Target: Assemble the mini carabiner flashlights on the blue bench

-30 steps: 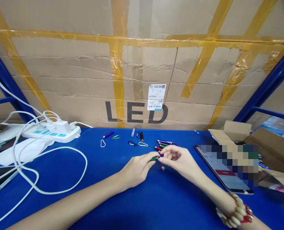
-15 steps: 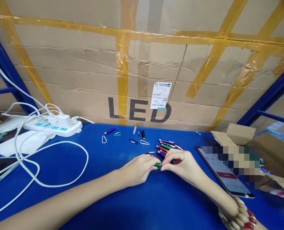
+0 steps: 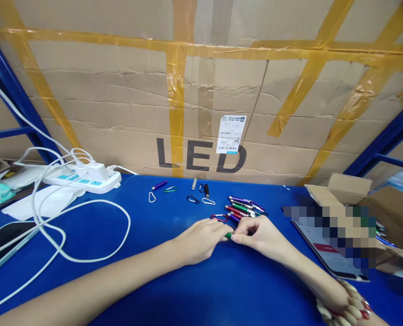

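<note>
My left hand (image 3: 201, 240) and my right hand (image 3: 259, 236) meet fingertip to fingertip low over the blue table (image 3: 194, 290). Between them they pinch a small green tube (image 3: 229, 235), of which only a short piece shows. Both hands have their fingers curled closed. Just behind them lies a red carabiner clip (image 3: 219, 218) and a bunch of coloured tubes (image 3: 244, 208). My right wrist wears a bead bracelet (image 3: 342, 308).
Loose carabiners (image 3: 190, 198) and small tubes lie further back by the taped LED carton (image 3: 201, 90). A white power strip (image 3: 85, 179) with looping cables (image 3: 85, 235) sits left. A phone (image 3: 330, 246) and open cardboard box (image 3: 367, 203) stand right.
Both hands have sunk a little toward the table, still joined on the green tube, and less of it shows. The view has shifted slightly.
</note>
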Motion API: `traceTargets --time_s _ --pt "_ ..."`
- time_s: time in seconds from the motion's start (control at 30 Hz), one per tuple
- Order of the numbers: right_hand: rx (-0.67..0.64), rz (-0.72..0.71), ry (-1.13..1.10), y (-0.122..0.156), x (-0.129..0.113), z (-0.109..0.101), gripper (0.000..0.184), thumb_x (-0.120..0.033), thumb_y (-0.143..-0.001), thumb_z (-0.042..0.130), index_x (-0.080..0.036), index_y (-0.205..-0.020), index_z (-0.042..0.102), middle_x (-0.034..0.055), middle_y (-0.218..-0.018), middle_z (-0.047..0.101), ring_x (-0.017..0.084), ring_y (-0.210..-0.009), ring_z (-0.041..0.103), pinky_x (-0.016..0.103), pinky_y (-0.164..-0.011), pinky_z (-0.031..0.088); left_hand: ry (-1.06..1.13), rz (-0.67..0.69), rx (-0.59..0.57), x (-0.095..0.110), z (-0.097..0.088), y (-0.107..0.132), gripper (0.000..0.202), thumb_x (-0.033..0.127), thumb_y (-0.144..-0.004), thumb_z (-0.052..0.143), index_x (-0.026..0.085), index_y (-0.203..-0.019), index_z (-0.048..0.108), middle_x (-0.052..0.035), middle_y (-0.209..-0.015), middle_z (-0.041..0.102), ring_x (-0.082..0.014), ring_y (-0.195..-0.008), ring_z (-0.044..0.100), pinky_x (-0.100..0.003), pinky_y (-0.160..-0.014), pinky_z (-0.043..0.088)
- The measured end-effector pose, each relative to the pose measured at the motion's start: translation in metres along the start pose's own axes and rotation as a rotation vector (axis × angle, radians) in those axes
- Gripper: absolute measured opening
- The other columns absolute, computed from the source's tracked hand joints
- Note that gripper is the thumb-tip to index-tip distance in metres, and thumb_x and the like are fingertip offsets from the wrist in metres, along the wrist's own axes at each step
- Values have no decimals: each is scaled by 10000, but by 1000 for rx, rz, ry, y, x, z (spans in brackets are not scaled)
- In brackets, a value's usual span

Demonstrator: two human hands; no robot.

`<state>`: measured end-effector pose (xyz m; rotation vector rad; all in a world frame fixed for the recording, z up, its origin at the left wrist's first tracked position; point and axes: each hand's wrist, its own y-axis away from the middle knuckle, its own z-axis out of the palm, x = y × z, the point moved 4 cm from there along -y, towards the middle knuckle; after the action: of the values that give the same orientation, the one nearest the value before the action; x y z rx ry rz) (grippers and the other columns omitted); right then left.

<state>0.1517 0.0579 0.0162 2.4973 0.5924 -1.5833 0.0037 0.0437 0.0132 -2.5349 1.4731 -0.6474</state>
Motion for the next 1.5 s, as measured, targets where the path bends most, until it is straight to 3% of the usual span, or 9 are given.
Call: traceTargets --time_s 0.13,0.23,0.3,0.47,0.67,1.03,1.5 --pt "-41 198 -147 1 7 3 439 -557 -566 716 -137 -560 588 -38 -437 413 71 -396 285 194 -375 192 31 -13 17 1 -1 -1 190 126 -895 378 177 -1074 416 -57 -963 555 -197 -890 528 -290 -786 410" --pt "-62 268 -204 2 7 5 459 -570 -579 714 -134 -583 570 -61 -437 350 50 -376 211 182 -362 127 88 -16 30 1 -4 -2 199 120 -901 357 192 -1075 421 -42 -979 553 -185 -898 525 -278 -791 407" --pt "-27 201 -190 1 3 5 455 -569 -607 701 -134 -585 567 -44 -459 396 57 -382 261 180 -359 171 129 -34 44 1 -5 -3 206 115 -905 340 200 -1071 430 -33 -983 551 -176 -905 520 -267 -790 407" --pt "185 -131 4 1 -16 -6 359 -496 -647 722 -155 -672 614 14 -575 553 122 -460 462 219 -434 356 145 -99 89 -2 -7 -5 198 124 -908 356 206 -1065 445 -29 -1002 539 -172 -915 514 -263 -787 415" --pt "202 -385 237 6 -27 -13 301 -501 -743 657 -200 -734 677 34 -709 588 132 -479 474 252 -454 397 94 -93 88 -1 -5 -5 214 118 -904 365 198 -1090 434 -38 -1053 533 -184 -959 501 -279 -829 404" --pt "204 -471 442 7 -28 -15 359 -545 -818 543 -222 -749 684 34 -724 596 169 -579 546 244 -454 423 -56 -155 62 -2 -6 -4 197 172 -910 380 215 -1096 429 -15 -959 567 -189 -885 536 -273 -746 437" --pt "191 -425 450 8 -23 -12 370 -547 -822 536 -242 -661 670 15 -703 601 169 -604 552 252 -525 419 -92 -65 -18 1 -3 -2 154 163 -907 399 197 -1057 399 -18 -967 577 -188 -893 566 -238 -686 452"
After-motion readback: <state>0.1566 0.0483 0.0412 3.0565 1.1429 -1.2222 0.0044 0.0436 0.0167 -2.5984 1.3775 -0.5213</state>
